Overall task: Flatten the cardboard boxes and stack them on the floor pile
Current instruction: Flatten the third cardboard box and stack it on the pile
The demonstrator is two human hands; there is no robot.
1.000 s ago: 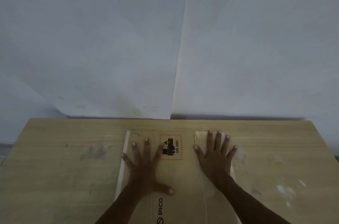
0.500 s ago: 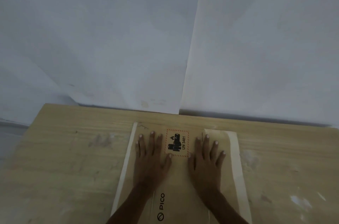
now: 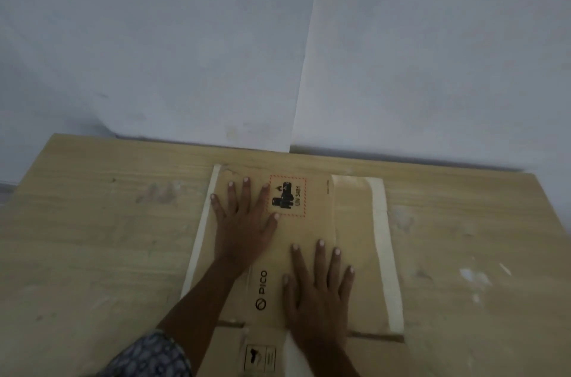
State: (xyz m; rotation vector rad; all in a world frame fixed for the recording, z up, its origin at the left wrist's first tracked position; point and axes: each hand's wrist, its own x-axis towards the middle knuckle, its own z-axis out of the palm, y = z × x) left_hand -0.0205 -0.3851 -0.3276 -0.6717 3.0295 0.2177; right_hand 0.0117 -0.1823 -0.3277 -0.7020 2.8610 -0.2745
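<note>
Brown cardboard box (image 3: 312, 228), flattened, lies on your wooden table (image 3: 92, 237), printed PICO with a red-bordered UN 3481 label (image 3: 287, 195) and pale tape strips along its sides. Your left hand (image 3: 244, 222) and right hand (image 3: 318, 293) press flat, fingers spread, grasping nothing. Its near end runs out of frame.

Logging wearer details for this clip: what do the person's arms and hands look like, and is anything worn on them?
Both hands are bare: no gloves, rings or watch visible on the left hand or right hand. The fingernails look pale and short. The left arm carries a dark sleeve with a small light pattern, seen at the bottom edge. The right forearm is bare as far as the frame shows.
</note>
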